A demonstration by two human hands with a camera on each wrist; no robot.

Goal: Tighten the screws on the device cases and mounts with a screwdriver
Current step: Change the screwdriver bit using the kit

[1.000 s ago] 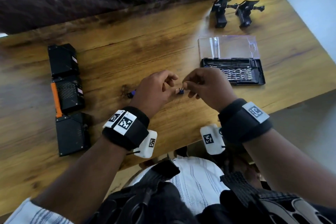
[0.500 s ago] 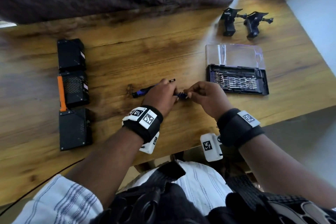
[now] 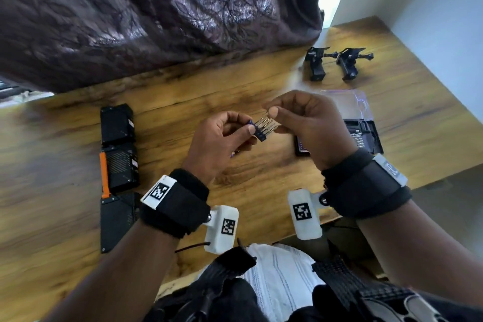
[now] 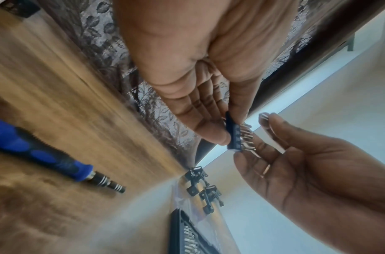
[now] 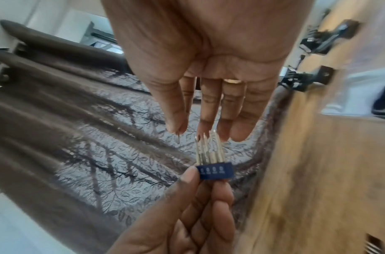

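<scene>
The left hand (image 3: 218, 138) pinches a small blue bit holder (image 5: 215, 171) between thumb and fingers, raised above the tabletop (image 3: 65, 165), with a row of thin metal bits (image 5: 209, 147) standing out of it toward the right hand (image 3: 308, 123). The right hand's fingers are nearly straight with the thumb closed toward the forefinger; something thin seems nipped there, perhaps a pulled bit, but that is too small to tell. The step looks like choosing a bit. To do it well, keep the holder steady, draw one bit straight along its length so the neighbours stay seated, and check its tip against the screws. The screwdriver (image 4: 46, 159) lies on the tabletop to the left of the hands, its socket end showing no bit. The three black cases (image 3: 117, 162) sit in a line further left, the two mounts (image 3: 332, 63) at the far right, beyond the open bit box (image 3: 366, 136).
</scene>
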